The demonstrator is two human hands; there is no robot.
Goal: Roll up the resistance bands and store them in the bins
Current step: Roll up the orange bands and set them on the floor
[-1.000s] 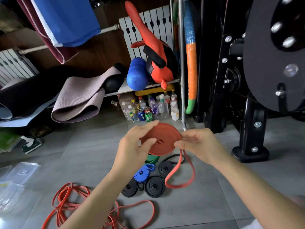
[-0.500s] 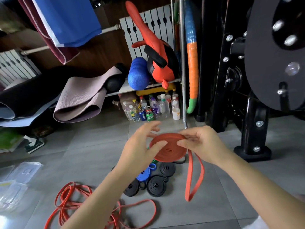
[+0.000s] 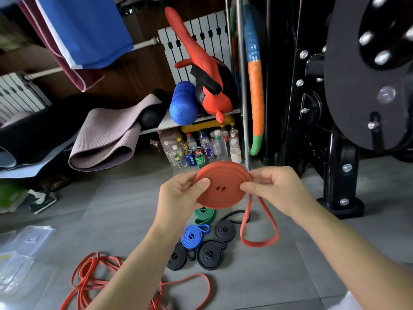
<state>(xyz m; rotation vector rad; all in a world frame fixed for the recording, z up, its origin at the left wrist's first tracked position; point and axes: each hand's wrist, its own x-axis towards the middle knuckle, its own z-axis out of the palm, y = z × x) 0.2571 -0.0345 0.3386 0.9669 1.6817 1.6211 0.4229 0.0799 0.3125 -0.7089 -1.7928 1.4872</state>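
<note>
While left hand (image 3: 178, 199) and right hand (image 3: 276, 189) pinch its opposite edges, the red band coil (image 3: 223, 186) sits between their grips.

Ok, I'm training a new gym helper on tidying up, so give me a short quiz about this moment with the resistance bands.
1. Which grips the orange-red rolled rubber band? A) left hand alone B) right hand alone C) both hands
2. True or false: that band's tail is fully wound in.
3. How many black rolled rubber bands lie on the grey tiled floor?
Key: 1 C. 2 False; a loose loop hangs below the right hand. 3 Three.
</note>
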